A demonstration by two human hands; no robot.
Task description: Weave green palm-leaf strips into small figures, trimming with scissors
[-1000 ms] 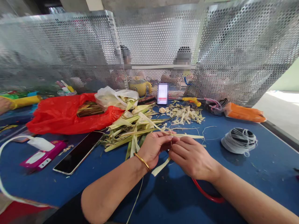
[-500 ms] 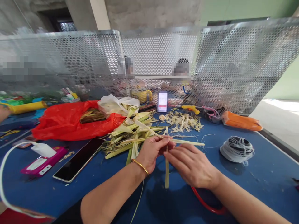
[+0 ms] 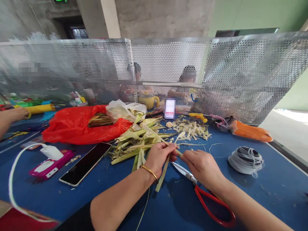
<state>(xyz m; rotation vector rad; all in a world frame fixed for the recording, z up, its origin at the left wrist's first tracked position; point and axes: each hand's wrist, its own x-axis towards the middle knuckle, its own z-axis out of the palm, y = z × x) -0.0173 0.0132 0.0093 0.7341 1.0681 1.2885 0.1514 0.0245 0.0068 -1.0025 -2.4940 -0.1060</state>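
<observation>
Across the blue tabletop (image 3: pixel 276 189), from left: a crumpled red plastic bag (image 3: pixel 72 128) beside a heap of pale green leaves (image 3: pixel 131 144); the left hand (image 3: pixel 158 157), fingers pinched on a flat green leaf strip (image 3: pixel 162 177) hanging below them; a narrow pale strand (image 3: pixel 179 153) spanning between the hands; red-handled steel scissors (image 3: pixel 192 179) lying just beside the right hand (image 3: pixel 204 165), whose fingertips are closed on the strand; a spool of white cord (image 3: pixel 240 163), well apart.

Left hand (image 3: pixel 160 157) hides some of the leaf strip (image 3: pixel 162 178), co-worker's arm (image 3: pixel 6 120) cropped at left edge, lit screen (image 3: pixel 170 107) all blur tbh.
</observation>
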